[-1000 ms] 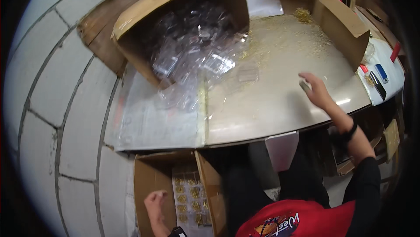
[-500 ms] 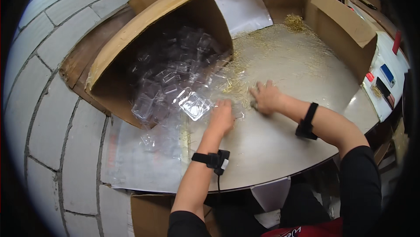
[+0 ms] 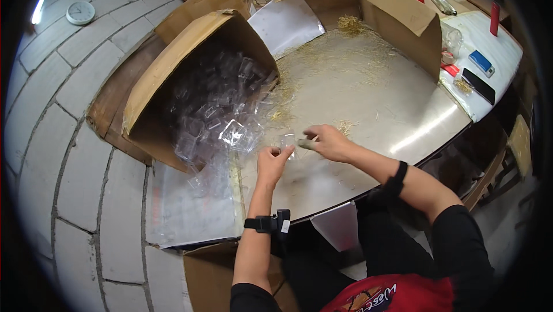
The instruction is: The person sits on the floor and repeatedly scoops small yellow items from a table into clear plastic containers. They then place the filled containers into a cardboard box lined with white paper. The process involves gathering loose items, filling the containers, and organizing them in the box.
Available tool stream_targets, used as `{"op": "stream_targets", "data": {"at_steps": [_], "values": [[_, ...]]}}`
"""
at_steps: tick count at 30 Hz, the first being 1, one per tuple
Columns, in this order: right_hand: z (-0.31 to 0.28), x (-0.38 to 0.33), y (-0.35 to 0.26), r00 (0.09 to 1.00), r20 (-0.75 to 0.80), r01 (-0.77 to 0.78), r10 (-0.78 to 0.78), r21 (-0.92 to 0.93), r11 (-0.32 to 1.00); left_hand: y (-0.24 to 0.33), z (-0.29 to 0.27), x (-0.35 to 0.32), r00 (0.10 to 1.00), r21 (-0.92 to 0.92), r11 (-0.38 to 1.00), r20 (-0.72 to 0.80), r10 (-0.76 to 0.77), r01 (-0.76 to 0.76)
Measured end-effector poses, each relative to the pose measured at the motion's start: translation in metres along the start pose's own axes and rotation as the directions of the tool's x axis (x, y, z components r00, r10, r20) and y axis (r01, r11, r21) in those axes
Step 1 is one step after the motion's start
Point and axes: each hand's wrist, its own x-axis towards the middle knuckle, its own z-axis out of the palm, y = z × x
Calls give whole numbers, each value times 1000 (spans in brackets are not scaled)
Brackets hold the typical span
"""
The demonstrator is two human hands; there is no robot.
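My left hand [image 3: 272, 164] pinches a small clear plastic case [image 3: 287, 146] between thumb and fingers, just above the metal tabletop. Beside it, my right hand [image 3: 327, 141] reaches toward the case from the right. Its thumb has a grey-green covering [image 3: 306, 144] and points at the case, with a gap between it and the curled fingers above. Anything tiny between those fingers is too small to make out. Behind my right hand lies a little heap of thin gold-coloured pin-like pieces [image 3: 345, 127]. More clear plastic cases [image 3: 236, 133] spill from the tipped cardboard box [image 3: 173, 53] at the left.
Gold pieces lie scattered across the metal table [image 3: 368, 87], with a denser clump [image 3: 350, 24] at the back. Cardboard walls [image 3: 403, 21] border its far side. A side table at the right holds a phone [image 3: 479, 86] and a blue packet [image 3: 481, 63]. Plastic sheeting [image 3: 190, 214] covers the left front.
My left hand has lifted from the tabletop and now holds a clear case. My right hand has moved in from the gold pieces toward it. The whole view has shifted slightly.
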Motion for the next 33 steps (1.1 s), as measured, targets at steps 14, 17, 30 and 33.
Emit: {"op": "stream_targets", "data": {"at_steps": [14, 17, 30, 33], "values": [[36, 12, 11, 967, 254, -221, 9, 820, 529, 11, -5, -35, 964, -600, 766, 252, -90, 228], [42, 15, 10, 966, 251, -243, 54, 824, 513, 25, -2, -41, 982, -602, 777, 154, -110, 182], [67, 24, 0, 969, 146, 172, -199, 179, 969, -18, -6, -12, 994, -287, 955, -98, 45, -72], [72, 16, -13, 937, -43, 337, -348, -156, 928, -51, -16, -3, 957, -176, 983, -292, 2, -55]]}}
